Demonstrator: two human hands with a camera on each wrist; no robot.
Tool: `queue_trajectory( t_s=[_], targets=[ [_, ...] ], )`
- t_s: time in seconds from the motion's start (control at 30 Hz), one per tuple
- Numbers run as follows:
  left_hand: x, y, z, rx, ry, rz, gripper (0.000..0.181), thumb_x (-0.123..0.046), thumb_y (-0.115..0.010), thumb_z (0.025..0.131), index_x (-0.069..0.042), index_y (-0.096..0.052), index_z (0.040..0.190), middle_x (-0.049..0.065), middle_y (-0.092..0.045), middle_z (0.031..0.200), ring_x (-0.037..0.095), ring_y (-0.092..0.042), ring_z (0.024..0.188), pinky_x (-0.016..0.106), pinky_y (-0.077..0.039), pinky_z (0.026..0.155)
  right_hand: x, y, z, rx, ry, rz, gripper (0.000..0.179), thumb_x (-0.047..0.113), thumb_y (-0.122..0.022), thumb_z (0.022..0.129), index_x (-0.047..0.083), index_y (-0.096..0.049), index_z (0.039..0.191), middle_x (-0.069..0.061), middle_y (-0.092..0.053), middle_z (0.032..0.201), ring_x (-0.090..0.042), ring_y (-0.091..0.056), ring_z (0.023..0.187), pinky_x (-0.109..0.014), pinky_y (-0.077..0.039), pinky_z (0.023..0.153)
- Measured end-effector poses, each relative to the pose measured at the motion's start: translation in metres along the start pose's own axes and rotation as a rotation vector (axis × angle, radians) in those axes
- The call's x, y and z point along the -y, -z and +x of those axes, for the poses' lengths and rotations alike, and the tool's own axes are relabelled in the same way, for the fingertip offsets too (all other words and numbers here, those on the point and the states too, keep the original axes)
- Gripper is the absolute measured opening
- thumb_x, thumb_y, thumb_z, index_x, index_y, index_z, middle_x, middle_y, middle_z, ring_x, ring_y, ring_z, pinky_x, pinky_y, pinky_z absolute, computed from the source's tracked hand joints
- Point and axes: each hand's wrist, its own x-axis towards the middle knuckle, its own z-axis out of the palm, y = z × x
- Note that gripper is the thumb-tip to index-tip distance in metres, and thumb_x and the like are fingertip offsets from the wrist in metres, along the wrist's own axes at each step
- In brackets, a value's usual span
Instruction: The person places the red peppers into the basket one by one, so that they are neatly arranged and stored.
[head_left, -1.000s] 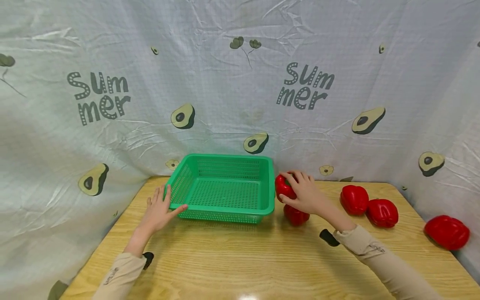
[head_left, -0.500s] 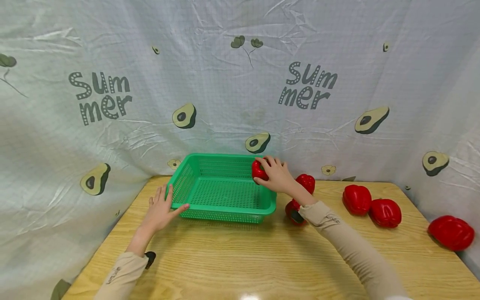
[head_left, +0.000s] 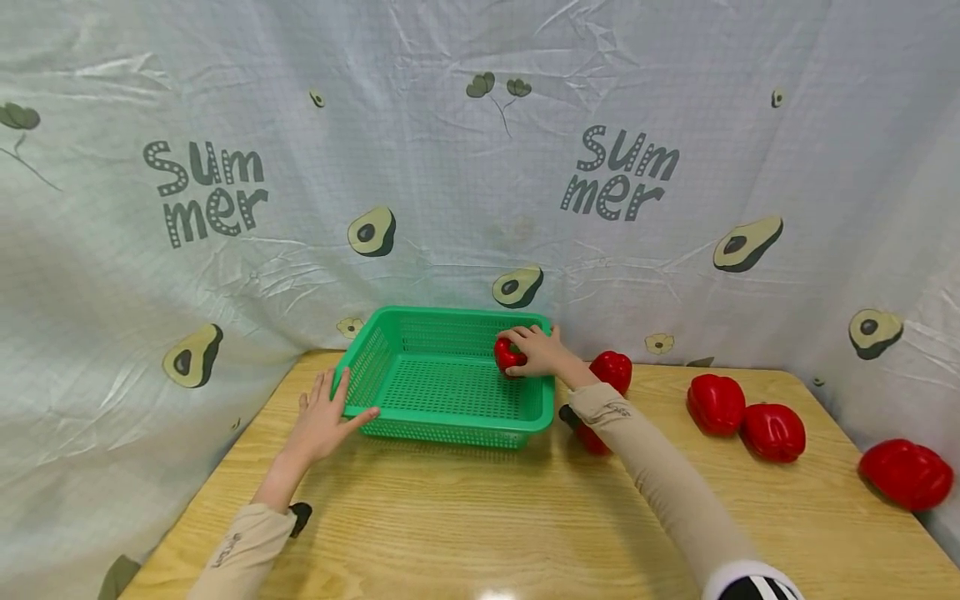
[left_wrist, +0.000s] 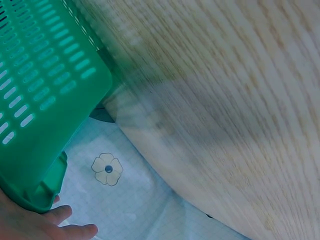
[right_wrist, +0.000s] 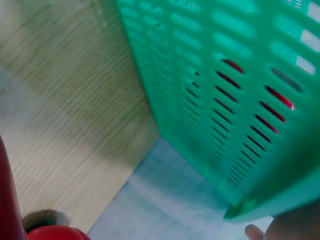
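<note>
A red bell pepper (head_left: 507, 357) is in the grip of my right hand (head_left: 542, 352), inside the right end of the green plastic basket (head_left: 450, 420). Through the slots of the basket wall (right_wrist: 200, 100), bits of red show in the right wrist view. My left hand (head_left: 322, 421) rests on the basket's front left corner, fingers extended and thumb spread along the rim. At the lower left of the left wrist view, fingers (left_wrist: 60, 215) touch the basket's rim. Just right of the basket stands another bell pepper (head_left: 615, 368); one nearer me (head_left: 594, 442) is partly hidden by the right sleeve.
Two red bell peppers (head_left: 716, 404) (head_left: 774, 432) lie together on the right of the wooden table (head_left: 450, 517). Another bell pepper (head_left: 906, 474) lies at the table's right edge. A printed cloth (head_left: 435, 150) hangs behind and at the sides.
My right hand has carried the bell pepper leftward from beside the basket, over its right rim and down inside. The left hand has stayed at the corner.
</note>
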Motion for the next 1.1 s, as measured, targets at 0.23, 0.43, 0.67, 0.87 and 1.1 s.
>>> queue_trajectory(
  t_s=[0.23,0.43,0.67,0.87,1.1],
  targets=[
    [0.003,-0.002,0.002,0.000,0.000,0.003,0.094,-0.060,-0.047,0.083,0.002,-0.010,0.144,0.031,-0.003,0.147,0.048,-0.001,0.135,0.070,-0.006,0.100,0.000,-0.008,0.012,0.064,-0.018,-0.048,0.065,0.041,-0.061,0.083,0.023,-0.033,0.138,-0.007,-0.036,0.142,-0.033,-0.034,0.128,-0.067,-0.008,0.101],
    [0.002,-0.002,0.001,0.006,0.006,0.002,0.094,-0.059,-0.047,0.083,0.002,-0.010,0.144,0.031,-0.003,0.147,0.048,0.000,0.135,0.070,-0.006,0.100,0.004,-0.010,0.018,0.110,-0.066,-0.101,0.066,0.043,-0.059,0.084,0.023,-0.031,0.140,-0.009,-0.035,0.143,-0.034,-0.031,0.131,-0.067,-0.008,0.102],
    [0.002,-0.002,0.001,0.006,0.006,-0.002,0.093,-0.059,-0.047,0.083,0.002,-0.011,0.144,0.031,-0.003,0.147,0.049,0.000,0.134,0.070,-0.006,0.100,0.004,-0.014,0.023,0.082,-0.095,-0.145,0.066,0.044,-0.060,0.082,0.023,-0.033,0.139,-0.009,-0.037,0.142,-0.033,-0.035,0.129,-0.066,-0.011,0.103],
    [0.002,-0.003,0.001,0.000,0.001,0.000,0.093,-0.059,-0.048,0.083,0.002,-0.013,0.144,0.031,-0.004,0.147,0.049,-0.001,0.134,0.069,-0.007,0.100,0.004,-0.014,0.022,0.066,-0.096,-0.158,0.067,0.043,-0.062,0.082,0.024,-0.033,0.140,-0.010,-0.036,0.142,-0.033,-0.035,0.128,-0.065,-0.012,0.102],
    [0.002,-0.002,0.000,-0.008,-0.001,-0.001,0.092,-0.059,-0.048,0.083,0.002,-0.014,0.143,0.031,-0.004,0.147,0.050,-0.001,0.134,0.070,-0.007,0.099,0.006,-0.008,0.016,0.093,-0.100,-0.119,0.063,0.042,-0.055,0.087,0.024,-0.029,0.142,-0.011,-0.033,0.144,-0.035,-0.033,0.130,-0.067,-0.009,0.103]
  ],
)
